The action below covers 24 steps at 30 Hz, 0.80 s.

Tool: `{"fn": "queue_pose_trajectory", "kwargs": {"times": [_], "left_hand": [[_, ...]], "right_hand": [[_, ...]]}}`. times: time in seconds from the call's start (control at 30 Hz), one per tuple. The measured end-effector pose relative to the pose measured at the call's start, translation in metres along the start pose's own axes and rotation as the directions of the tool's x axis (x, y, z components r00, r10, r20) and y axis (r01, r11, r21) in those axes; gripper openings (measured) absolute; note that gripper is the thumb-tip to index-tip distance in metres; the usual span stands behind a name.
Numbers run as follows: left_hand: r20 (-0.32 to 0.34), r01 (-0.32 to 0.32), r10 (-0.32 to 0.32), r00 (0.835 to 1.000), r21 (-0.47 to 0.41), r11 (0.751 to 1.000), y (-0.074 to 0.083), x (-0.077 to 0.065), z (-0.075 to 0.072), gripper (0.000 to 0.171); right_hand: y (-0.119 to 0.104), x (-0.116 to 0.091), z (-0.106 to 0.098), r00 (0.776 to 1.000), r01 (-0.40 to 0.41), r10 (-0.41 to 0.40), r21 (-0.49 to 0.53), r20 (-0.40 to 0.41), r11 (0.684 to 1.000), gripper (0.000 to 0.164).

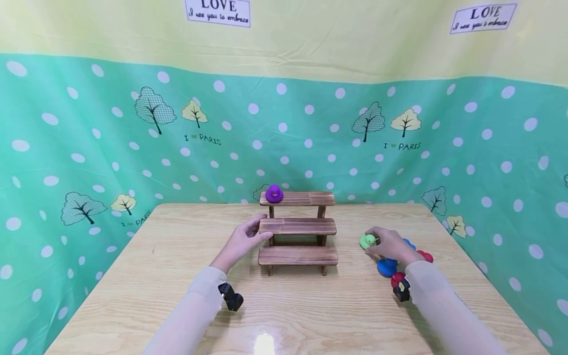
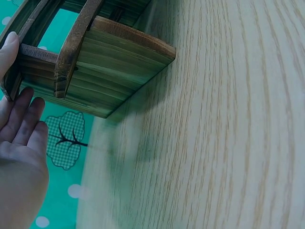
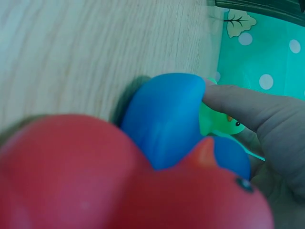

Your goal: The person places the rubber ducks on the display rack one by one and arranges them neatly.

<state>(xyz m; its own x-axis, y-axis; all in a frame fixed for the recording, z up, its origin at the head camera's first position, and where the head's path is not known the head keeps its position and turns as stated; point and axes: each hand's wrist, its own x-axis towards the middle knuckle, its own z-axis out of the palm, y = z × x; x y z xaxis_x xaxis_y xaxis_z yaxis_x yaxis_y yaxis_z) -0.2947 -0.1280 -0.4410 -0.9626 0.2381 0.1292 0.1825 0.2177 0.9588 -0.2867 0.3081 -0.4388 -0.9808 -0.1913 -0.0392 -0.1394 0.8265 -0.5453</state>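
A three-tiered wooden display stand (image 1: 298, 226) stands on the table with a purple rubber duck (image 1: 274, 194) on the left of its top tier. At the left end of the middle tier, my left hand (image 1: 243, 241) holds the stand, thumb in front and fingers behind; the left wrist view shows the hand beside the wooden end (image 2: 40, 59). To the right of the stand, my right hand (image 1: 390, 245) pinches a green rubber duck (image 1: 368, 241). In the right wrist view, a blue duck (image 3: 162, 119) and a red duck (image 3: 95, 176) partly cover the green duck (image 3: 214, 119).
Near and under my right hand are further ducks: a blue one (image 1: 387, 267), a red one (image 1: 397, 279) and another red one (image 1: 426, 256). Behind the wooden table (image 1: 177, 276) hangs a green polka-dot curtain (image 1: 284, 138), also at both sides.
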Motion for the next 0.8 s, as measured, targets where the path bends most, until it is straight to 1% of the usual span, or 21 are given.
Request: {"fn": "queue_pose_trajectory", "kwargs": {"times": [0.23, 0.5, 0.63, 0.7, 0.73, 0.8], "left_hand": [[0.009, 0.004, -0.004, 1.000, -0.012, 1.000, -0.001, 0.000, -0.001, 0.077], [0.013, 0.002, -0.002, 1.000, -0.011, 1.000, 0.001, -0.001, 0.000, 0.075], [0.019, -0.001, 0.001, 1.000, -0.015, 1.000, 0.002, -0.001, 0.001, 0.074], [0.021, 0.001, 0.000, 1.000, -0.018, 1.000, 0.002, -0.001, 0.001, 0.074], [0.023, 0.004, -0.004, 1.000, -0.014, 1.000, 0.004, -0.002, 0.001, 0.073], [0.031, 0.006, -0.006, 1.000, -0.009, 1.000, 0.014, -0.006, 0.001, 0.072]], "right_hand": [[-0.001, 0.000, -0.001, 1.000, -0.008, 0.008, 0.006, 0.006, 1.000, 0.055], [-0.001, -0.001, -0.002, 1.000, -0.014, 0.014, 0.011, 0.007, 1.000, 0.053], [-0.003, -0.002, -0.003, 1.000, -0.014, 0.014, 0.025, 0.007, 1.000, 0.053], [-0.004, -0.003, -0.004, 1.000, -0.001, 0.001, 0.028, 0.004, 1.000, 0.053], [-0.004, -0.003, -0.005, 1.000, 0.004, -0.004, 0.030, 0.004, 1.000, 0.052], [-0.006, -0.004, -0.006, 1.000, 0.008, -0.009, 0.036, 0.005, 0.999, 0.051]]}}
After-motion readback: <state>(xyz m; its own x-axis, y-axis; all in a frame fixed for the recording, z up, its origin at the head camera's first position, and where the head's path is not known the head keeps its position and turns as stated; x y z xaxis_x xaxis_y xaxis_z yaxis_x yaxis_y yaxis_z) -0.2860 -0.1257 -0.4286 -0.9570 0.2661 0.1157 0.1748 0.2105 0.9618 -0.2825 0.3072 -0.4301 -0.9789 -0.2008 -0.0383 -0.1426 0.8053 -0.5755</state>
